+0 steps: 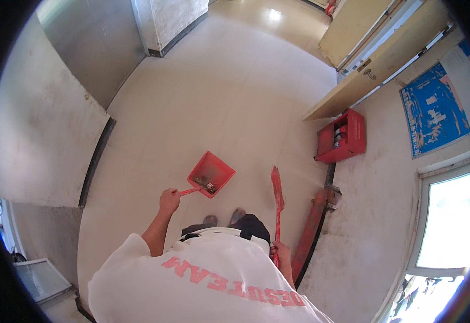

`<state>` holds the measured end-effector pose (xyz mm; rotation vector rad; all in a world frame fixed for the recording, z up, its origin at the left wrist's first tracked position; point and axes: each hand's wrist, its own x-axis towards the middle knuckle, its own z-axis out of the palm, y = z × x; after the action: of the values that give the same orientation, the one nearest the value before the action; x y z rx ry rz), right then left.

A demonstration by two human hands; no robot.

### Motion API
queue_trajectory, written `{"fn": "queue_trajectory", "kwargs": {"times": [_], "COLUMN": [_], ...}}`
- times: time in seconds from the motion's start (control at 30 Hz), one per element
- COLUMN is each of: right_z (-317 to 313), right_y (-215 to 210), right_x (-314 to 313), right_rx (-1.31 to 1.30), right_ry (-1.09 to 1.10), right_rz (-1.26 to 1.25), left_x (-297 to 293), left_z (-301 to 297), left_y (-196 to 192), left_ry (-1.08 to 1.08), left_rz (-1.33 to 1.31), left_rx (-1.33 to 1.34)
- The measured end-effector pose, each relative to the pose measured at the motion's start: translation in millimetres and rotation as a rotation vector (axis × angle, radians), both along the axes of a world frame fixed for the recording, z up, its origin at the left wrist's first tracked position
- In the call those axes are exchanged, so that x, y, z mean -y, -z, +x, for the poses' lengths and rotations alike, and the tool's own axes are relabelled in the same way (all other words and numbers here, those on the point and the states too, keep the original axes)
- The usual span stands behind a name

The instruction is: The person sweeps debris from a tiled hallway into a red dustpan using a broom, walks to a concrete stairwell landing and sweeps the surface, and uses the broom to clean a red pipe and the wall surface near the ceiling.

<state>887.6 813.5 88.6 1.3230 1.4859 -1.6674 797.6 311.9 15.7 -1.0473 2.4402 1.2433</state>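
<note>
My left hand (170, 200) is closed round the handle of a red dustpan (221, 171), out in front of me to the left. Some dark debris and pale scraps (208, 184) lie in the pan near its handle end. On the right, my right hand (282, 251) grips the red handle of a broom (277, 188), close to my side. The broom points away from me with its red bristle head at the far end. Whether the pan or the bristles touch the floor I cannot tell.
A red box holding extinguishers (353, 137) stands by the right wall, beside an open door (386, 62). Along that wall's foot runs a red pipe (306, 237). The pale tiled floor (235, 102) stretches ahead, with a dark-skirted wall (41, 124) at left and a window (453, 220) at right.
</note>
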Motion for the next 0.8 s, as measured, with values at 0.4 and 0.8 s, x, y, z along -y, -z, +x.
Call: {"fn": "queue_trajectory", "kwargs": {"times": [0.4, 0.8], "right_z": [-255, -493], "right_y": [27, -1], "right_x": [-5, -16], "right_rx": [-0.057, -0.154], "right_ry": [0.041, -0.107], "right_rz": [-0.12, -0.15], "left_x": [-11, -22], "left_z": [-230, -407], "left_y": [-47, -62], "left_ry": [0.006, -0.121], "left_rz": [-0.072, -0.061], "left_rx": [0.06, 0.008]}}
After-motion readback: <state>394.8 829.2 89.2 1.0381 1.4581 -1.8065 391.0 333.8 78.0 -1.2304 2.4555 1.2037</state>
